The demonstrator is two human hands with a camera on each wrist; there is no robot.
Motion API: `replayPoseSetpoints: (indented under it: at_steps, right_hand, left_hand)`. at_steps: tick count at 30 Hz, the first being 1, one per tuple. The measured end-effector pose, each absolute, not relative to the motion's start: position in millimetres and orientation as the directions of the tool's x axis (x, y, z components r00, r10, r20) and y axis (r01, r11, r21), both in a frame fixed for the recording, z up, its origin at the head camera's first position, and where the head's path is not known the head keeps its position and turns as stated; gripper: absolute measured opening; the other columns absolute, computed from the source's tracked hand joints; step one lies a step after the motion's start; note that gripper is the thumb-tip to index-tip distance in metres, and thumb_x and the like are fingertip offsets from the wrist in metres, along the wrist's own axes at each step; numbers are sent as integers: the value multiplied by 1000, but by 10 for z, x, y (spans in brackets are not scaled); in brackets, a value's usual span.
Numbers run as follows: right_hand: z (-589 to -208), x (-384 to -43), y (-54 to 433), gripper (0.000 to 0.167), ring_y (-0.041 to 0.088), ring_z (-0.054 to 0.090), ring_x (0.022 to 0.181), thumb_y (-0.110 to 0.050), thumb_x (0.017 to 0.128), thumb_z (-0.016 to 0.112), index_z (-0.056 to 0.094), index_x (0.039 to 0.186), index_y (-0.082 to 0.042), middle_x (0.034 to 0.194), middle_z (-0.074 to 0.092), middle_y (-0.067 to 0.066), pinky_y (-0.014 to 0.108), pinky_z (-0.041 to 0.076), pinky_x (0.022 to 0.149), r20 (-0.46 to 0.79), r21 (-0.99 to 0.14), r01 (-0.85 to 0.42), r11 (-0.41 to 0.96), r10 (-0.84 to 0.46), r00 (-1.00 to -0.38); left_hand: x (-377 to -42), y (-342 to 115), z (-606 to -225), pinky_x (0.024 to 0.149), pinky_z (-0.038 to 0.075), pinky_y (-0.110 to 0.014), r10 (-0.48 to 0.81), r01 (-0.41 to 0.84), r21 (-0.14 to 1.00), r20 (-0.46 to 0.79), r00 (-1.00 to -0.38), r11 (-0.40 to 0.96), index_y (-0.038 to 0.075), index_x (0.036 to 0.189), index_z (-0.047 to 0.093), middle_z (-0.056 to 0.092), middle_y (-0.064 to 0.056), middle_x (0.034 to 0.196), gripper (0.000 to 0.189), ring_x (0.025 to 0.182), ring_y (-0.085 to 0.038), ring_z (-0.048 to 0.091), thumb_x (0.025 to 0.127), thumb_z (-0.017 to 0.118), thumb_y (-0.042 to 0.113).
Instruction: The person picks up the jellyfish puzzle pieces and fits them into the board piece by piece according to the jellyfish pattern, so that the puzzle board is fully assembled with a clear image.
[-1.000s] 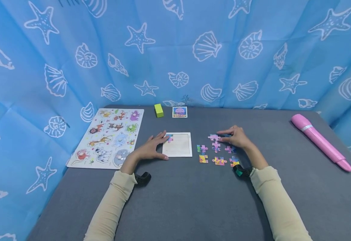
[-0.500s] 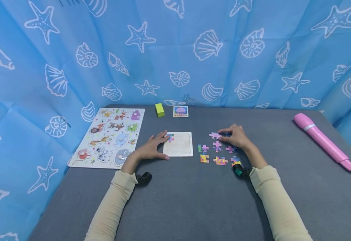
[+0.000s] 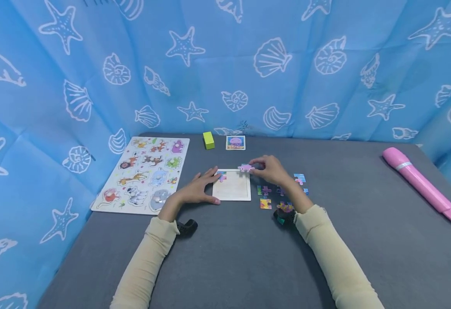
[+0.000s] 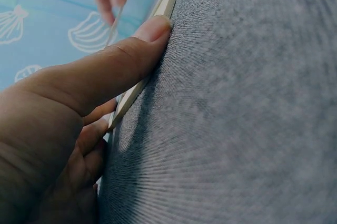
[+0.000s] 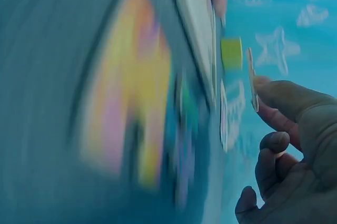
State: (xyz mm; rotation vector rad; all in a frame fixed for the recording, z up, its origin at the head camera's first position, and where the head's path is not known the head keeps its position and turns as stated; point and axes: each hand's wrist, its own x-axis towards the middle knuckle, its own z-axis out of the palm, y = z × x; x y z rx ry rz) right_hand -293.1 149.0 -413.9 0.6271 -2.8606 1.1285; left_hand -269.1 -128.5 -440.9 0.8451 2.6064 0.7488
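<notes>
A square wooden puzzle tray (image 3: 231, 189) lies on the table with one jigsaw piece (image 3: 223, 176) in its far left corner. My left hand (image 3: 196, 189) holds the tray's left side, its thumb at the near edge and fingers by the far left corner. In the left wrist view the thumb (image 4: 152, 29) presses on the tray's pale edge. My right hand (image 3: 270, 170) pinches a pink jigsaw piece (image 3: 245, 168) between thumb and fingers, over the tray's far right corner. The right wrist view shows that piece (image 5: 253, 79) edge-on, raised above the table.
Several loose jigsaw pieces (image 3: 265, 204) lie right of the tray, some hidden under my right forearm. Behind stand a small picture card (image 3: 235, 143) and a yellow-green block (image 3: 208, 140). An animal peg puzzle board (image 3: 140, 176) lies left, a pink pen-shaped thing (image 3: 422, 184) far right.
My right hand has lifted the pink jigsaw piece from the loose group and carried it left to the tray. The left hand stays at the tray; the view has shifted slightly.
</notes>
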Motion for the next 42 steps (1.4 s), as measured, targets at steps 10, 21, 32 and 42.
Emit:
replayPoseSetpoints:
  at_steps: [10,21,32,42]
  right_hand:
    - [-4286,-2961,1080,25,12,33,53,-9,80,68,70,103,-1,54,37,-2,24,28,52,120,-642,-397,656,-425,-897]
    - [-4305,-2970,1042,27,13,32,53,-12,82,67,69,108,-4,56,37,-1,24,28,51,100,-678,-369,636,-417,-903]
    - [-4351,-3022,994,25,17,32,68,-18,84,67,70,108,-13,72,50,6,27,24,63,71,-611,-385,692,-437,-897]
    - [-4324,-3027,973,26,19,34,74,-22,82,69,69,107,-17,83,53,7,28,24,64,16,-603,-331,726,-404,-915]
  left_hand:
    - [-2704,-1295,-4417,114,0,-52,624,475,558,-104,-774,681,11,147,19,3,-7,156,92,144,-24,2,78,71,42]
    - [-2717,-1305,-4400,114,-1,-50,621,467,549,-127,-773,693,11,147,18,2,-5,156,92,144,-23,1,78,70,42]
    - [-2714,-1302,-4402,114,-1,-51,629,471,556,-123,-768,685,11,147,19,2,-6,156,91,144,-24,1,78,70,41]
    - [-2713,-1297,-4383,114,-1,-51,622,458,566,-127,-773,685,11,147,19,2,-7,156,90,144,-24,1,79,69,42]
